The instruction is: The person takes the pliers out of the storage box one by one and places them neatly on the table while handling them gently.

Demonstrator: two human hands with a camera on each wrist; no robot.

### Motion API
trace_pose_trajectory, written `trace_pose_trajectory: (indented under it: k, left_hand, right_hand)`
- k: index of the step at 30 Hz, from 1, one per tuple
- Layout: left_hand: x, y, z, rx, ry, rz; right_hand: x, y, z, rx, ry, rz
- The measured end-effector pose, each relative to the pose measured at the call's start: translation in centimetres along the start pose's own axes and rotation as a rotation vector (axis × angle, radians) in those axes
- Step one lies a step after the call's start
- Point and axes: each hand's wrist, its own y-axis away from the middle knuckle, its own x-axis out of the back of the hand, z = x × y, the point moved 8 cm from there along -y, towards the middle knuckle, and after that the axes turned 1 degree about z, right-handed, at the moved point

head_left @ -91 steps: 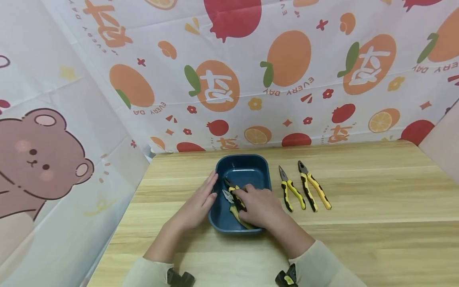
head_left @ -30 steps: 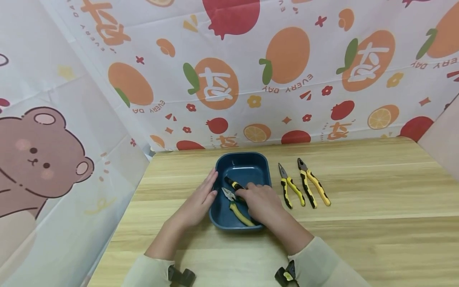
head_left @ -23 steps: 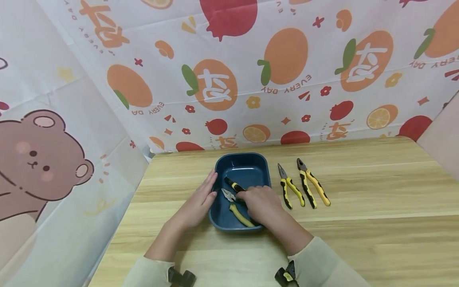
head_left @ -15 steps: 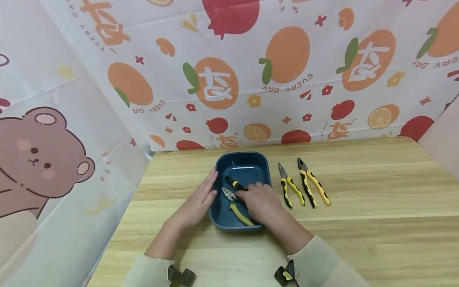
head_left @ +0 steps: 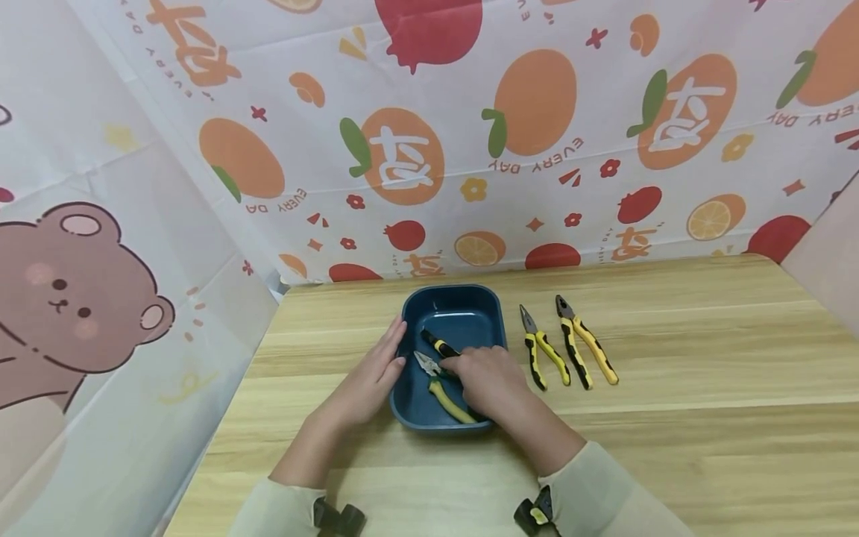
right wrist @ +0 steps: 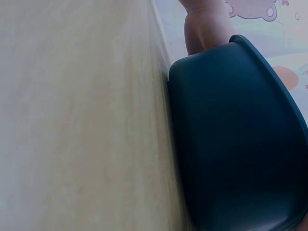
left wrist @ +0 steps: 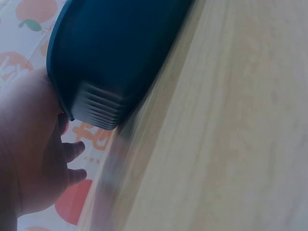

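In the head view, a dark blue bin (head_left: 463, 324) stands on the table. My left hand (head_left: 365, 384) rests with straight fingers against its left wall. Over the right side of the bin, my right hand (head_left: 493, 382) reaches in and grips black-and-yellow pliers (head_left: 439, 344), whose dark nose points up and left; its palm covers the handles. Beside them on the bin floor lie yellow-handled pliers (head_left: 450, 404) with silvery jaws, partly under the right hand. The left wrist view shows the left hand (left wrist: 33, 144) at the rim, the right wrist view the bin's outer wall (right wrist: 231, 120).
Right of the bin, needle-nose pliers (head_left: 537, 347) and larger combination pliers (head_left: 580, 339) lie side by side on the wooden table (head_left: 705, 373). A fruit-print cloth (head_left: 463, 194) hangs behind the table, and a bear-print cloth (head_left: 87, 298) hangs to the left.
Since the oldest frame, the black-and-yellow pliers have turned in the right hand, so less of their handles shows. The silvery-jawed pliers are more exposed. The left hand stays put.
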Motion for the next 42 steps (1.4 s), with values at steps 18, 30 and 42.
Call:
trace_pose_trajectory:
  k: [18,30,42]
  left_hand:
    - [0.23,-0.12,0.06,-0.004,-0.016,-0.003]
    - [0.13,0.04,0.22,-0.013,-0.014,0.002]
    - [0.08,0.2,0.12,-0.003,-0.018,0.0]
  right_hand:
    - [0.8,0.03,0.14,-0.007,-0.088,0.113]
    - [0.8,0.23,0.14,0.03,-0.14,0.145]
    - [0.94,0.6,0.0,0.103,-0.174,0.178]
